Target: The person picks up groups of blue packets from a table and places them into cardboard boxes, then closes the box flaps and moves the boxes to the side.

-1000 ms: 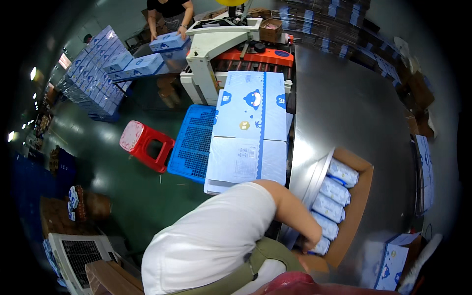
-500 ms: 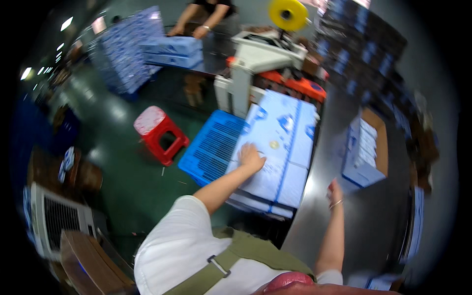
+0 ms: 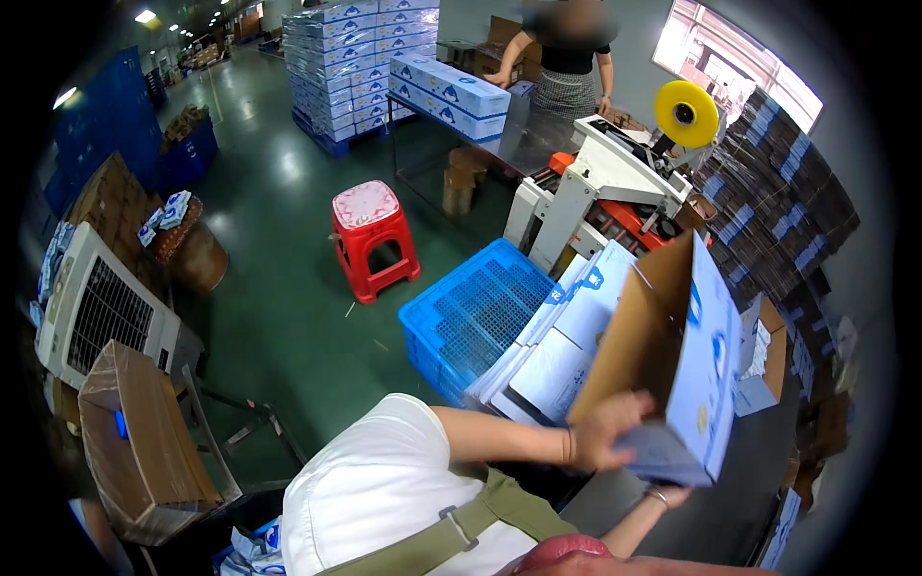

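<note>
A light blue cardboard carton (image 3: 706, 360) with a brown inside stands opened out and tilted in front of me. My left hand (image 3: 615, 429), slightly blurred, grips its near end, fingers on the cardboard. Under the carton's near lower edge, my right hand (image 3: 672, 494) supports it; the carton hides part of its fingers. Just left of the carton lies a stack of flat, folded cartons (image 3: 552, 370). Another carton (image 3: 759, 389), open and with white packs inside, sits on the metal bench (image 3: 740, 499) beyond my right hand.
Left of the stack is a blue plastic crate (image 3: 423, 336), with a red stool (image 3: 370, 240) further left. A white machine with a yellow tape roll (image 3: 685, 113) stands ahead. Across a far table, a person (image 3: 567, 58) works beside closed cartons (image 3: 451, 96).
My left hand has left the flat stack, and a carton is now raised and opened out between both hands. My right hand has moved under it. The view has shifted.
</note>
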The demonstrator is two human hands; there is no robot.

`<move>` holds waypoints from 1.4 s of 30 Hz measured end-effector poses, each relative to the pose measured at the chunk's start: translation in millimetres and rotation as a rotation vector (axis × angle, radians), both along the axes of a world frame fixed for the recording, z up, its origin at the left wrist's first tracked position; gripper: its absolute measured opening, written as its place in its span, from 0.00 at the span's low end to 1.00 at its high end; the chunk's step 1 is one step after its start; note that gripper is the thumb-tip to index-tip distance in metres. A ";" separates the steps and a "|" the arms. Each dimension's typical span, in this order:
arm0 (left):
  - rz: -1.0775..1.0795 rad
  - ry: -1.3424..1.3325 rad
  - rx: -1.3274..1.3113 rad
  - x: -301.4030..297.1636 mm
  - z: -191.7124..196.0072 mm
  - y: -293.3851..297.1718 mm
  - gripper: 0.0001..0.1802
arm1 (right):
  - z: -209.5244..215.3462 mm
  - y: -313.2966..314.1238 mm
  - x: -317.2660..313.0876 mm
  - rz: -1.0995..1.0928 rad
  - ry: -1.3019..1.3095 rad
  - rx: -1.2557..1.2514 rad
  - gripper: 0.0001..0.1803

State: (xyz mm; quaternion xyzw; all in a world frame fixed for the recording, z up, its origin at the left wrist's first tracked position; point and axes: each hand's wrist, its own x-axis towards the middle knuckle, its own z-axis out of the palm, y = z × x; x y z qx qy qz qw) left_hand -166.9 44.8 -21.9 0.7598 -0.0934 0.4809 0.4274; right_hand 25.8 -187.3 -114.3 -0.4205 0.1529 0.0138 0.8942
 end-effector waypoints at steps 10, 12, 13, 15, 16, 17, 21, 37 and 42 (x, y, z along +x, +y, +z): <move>-0.463 0.653 -0.189 30.7 -17.4 -83.5 0.29 | 17.2 -142.9 -137.3 0.038 -0.019 -0.856 0.24; -0.220 0.323 -0.012 82.9 0.0 -91.4 0.43 | 13.8 -139.8 -169.9 0.288 -0.074 -1.031 0.22; -0.233 0.378 0.074 99.6 9.7 -102.2 0.44 | 10.7 -137.8 -185.0 0.413 -0.116 -1.118 0.21; -0.504 0.672 0.357 120.8 29.5 -127.4 0.47 | 5.6 -136.4 -213.6 0.667 -0.215 -1.273 0.20; -0.764 0.903 0.555 129.8 37.9 -141.5 0.48 | 3.5 -137.1 -226.4 0.780 -0.273 -1.350 0.19; -1.024 1.128 0.760 133.8 44.1 -150.7 0.49 | 1.4 -139.8 -238.9 0.887 -0.327 -1.424 0.18; -0.677 1.059 1.119 81.0 71.1 -143.5 0.47 | -12.1 -152.2 -275.9 1.175 -0.506 -1.636 0.16; -0.909 1.226 1.280 91.8 33.9 -149.0 0.33 | 37.3 -279.1 -224.8 0.628 -0.699 -1.933 0.08; -0.445 0.780 0.573 92.0 -51.1 -146.4 0.54 | 96.7 -325.8 -151.5 0.065 -0.545 -1.816 0.33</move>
